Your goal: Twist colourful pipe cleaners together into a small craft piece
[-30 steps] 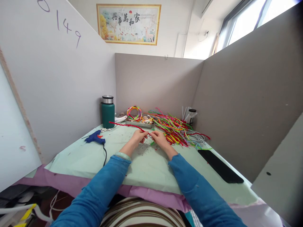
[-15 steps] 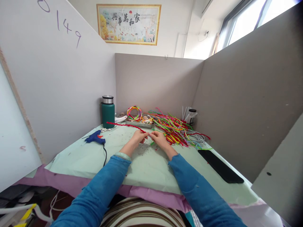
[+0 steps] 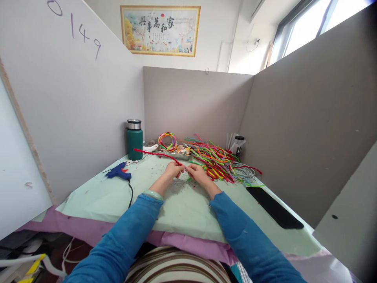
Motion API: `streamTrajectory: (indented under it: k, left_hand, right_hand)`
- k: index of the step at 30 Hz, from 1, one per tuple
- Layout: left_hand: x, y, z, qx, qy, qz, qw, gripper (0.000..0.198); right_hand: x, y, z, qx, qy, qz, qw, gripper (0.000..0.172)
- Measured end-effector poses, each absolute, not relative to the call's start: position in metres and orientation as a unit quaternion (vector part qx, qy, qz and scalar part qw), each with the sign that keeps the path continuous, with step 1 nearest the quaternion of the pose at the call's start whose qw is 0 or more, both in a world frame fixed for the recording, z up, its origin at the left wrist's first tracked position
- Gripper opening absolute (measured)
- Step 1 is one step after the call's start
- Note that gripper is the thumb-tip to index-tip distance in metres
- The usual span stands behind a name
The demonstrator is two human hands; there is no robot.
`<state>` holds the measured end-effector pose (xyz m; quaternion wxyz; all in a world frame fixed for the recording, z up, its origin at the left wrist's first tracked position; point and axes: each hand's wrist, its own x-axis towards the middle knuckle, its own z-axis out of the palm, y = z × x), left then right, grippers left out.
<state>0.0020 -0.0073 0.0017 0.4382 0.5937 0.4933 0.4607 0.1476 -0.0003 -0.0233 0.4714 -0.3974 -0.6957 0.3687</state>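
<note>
A red twisted pipe cleaner [image 3: 157,153] sticks out far to the left from my left hand [image 3: 173,170], which pinches it close to its right end. My right hand [image 3: 196,172] meets the left one fingertip to fingertip, its thumb and forefinger closed at that same end of the pipe cleaner. The very tip is hidden between the fingers. Both hands hover over the middle of the table, just in front of a heap of multicoloured pipe cleaners [image 3: 216,157].
A blue glue gun [image 3: 118,171] lies to the left, its cord running forward. Behind it stands a green bottle [image 3: 134,143]. A metal tray [image 3: 173,155] holds small pieces and a colourful ring [image 3: 167,141]. At right lies a black flat object [image 3: 275,207]. Grey panels enclose the table.
The free left end of the red pipe cleaner has risen slightly and shifted a little to the right. Both hands stay nearly in place, fingertips still together.
</note>
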Motion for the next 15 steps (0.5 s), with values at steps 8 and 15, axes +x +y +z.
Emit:
streamTrajectory:
  k: [8, 15]
  left_hand:
    - [0.0011, -0.0014, -0.0007, 0.562, 0.508, 0.476, 0.446, 0.023]
    - [0.0001, -0.0022, -0.0008, 0.546, 0.495, 0.480, 0.476, 0.019]
  right_hand:
    - [0.1480, 0.0033, -0.0253, -0.415, -0.690, 0.348, 0.480, 0.029]
    - [0.1502, -0.0039, -0.0210, -0.354, -0.697, 0.419, 0.461, 0.032]
